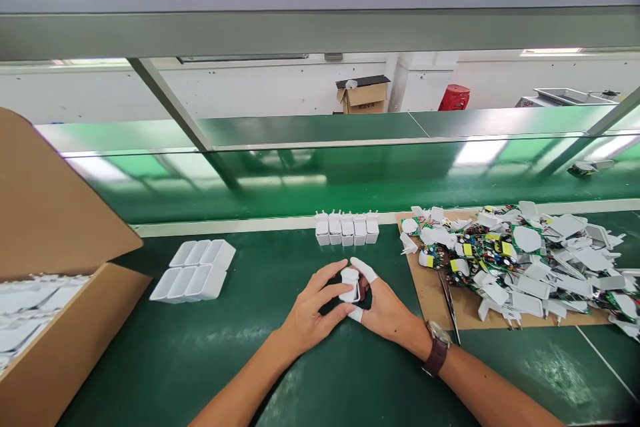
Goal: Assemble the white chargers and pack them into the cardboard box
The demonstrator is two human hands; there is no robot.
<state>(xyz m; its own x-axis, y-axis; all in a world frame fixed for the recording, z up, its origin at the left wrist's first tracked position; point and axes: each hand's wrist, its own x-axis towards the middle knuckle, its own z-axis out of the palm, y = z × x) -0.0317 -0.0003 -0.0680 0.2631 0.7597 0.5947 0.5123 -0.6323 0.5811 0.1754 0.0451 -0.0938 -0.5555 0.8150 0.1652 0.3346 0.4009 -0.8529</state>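
Between my two hands, over the middle of the green bench, is a small white plug-adapter housing point(349, 285). The fingertips and thumb of my left hand point(320, 300) close on its left side. My right hand point(387, 310), with white covers on thumb and index finger, grips it from the right; its other fingers are partly hidden behind the piece. Just beyond my hands, several white plug adapters point(347, 229) stand upright in a row, pins up. Left of my left hand lie several open white housings point(193, 271), set side by side in two rows.
On the right, a cardboard sheet point(430, 300) bears a heap of circuit boards with white plug covers point(525, 260). Tweezers point(449, 303) lie at its near left edge. An open carton point(75, 340) of white parts stands at far left. A raised ledge point(280, 220) runs along the back.
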